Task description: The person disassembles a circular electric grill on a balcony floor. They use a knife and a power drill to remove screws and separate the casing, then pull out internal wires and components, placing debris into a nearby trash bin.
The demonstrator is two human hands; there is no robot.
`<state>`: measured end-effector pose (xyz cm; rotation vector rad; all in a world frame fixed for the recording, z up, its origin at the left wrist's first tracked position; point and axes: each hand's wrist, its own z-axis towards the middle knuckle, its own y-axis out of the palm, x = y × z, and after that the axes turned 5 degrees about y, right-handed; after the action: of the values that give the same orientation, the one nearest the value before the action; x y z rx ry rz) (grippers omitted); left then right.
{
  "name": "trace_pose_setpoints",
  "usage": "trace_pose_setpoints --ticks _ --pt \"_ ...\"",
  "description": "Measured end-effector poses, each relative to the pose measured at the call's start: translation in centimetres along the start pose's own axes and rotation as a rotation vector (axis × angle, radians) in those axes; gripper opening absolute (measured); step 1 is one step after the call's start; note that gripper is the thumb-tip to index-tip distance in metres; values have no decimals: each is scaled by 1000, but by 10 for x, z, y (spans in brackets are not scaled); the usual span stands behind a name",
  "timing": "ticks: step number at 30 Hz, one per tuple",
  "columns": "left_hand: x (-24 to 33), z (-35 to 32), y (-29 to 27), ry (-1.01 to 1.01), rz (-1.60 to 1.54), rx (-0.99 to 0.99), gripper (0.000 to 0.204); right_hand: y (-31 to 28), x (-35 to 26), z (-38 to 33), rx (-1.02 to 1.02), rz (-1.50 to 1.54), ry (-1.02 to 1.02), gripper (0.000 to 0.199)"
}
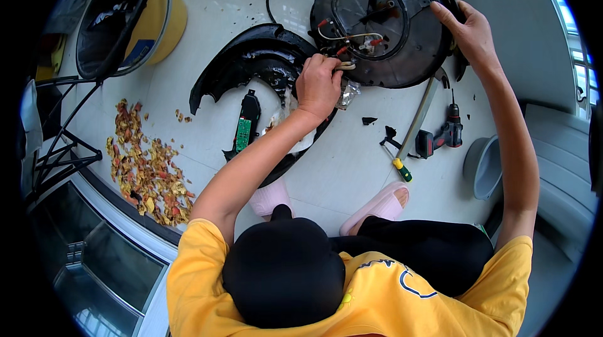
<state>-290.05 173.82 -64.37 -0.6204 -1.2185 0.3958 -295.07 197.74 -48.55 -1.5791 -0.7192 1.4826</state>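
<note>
A round dark plastic base of an appliance is tilted up at the top, its inner side facing me. My right hand grips its right rim, thumb on the inner face and fingers behind. Pale wires with red connectors cross the base's opening. At its lower left edge my left hand is closed in a pinch on the pale wires. Under and left of that hand lies a broken black curved housing, with crumpled foil beside the hand. A green circuit board in a black holder rests against the housing.
On the floor at right lie a cordless drill, a long-shafted tool with a yellow-green grip and black shards. A grey basin stands beyond. Left are a yellow bucket, a black rack and scattered dry peelings.
</note>
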Motion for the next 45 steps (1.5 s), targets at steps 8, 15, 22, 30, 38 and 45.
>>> trace_pose_setpoints --ticks 8,15,22,30,38,45 --pt "18 -3 8 13 -38 87 16 7 0 -3 25 96 23 53" --pt "16 8 10 44 -69 17 11 1 22 18 -71 16 83 53" --pt "13 43 -26 34 -52 -234 18 -20 -26 52 -53 -35 -153 53" --pt "17 121 -100 34 94 -165 24 -22 18 109 -143 -76 -302 39" --pt "-28 238 -69 142 69 -86 74 19 48 161 -28 -211 -481 50" --pt "-18 260 -50 58 -417 -315 76 -10 49 84 388 -33 -51 49"
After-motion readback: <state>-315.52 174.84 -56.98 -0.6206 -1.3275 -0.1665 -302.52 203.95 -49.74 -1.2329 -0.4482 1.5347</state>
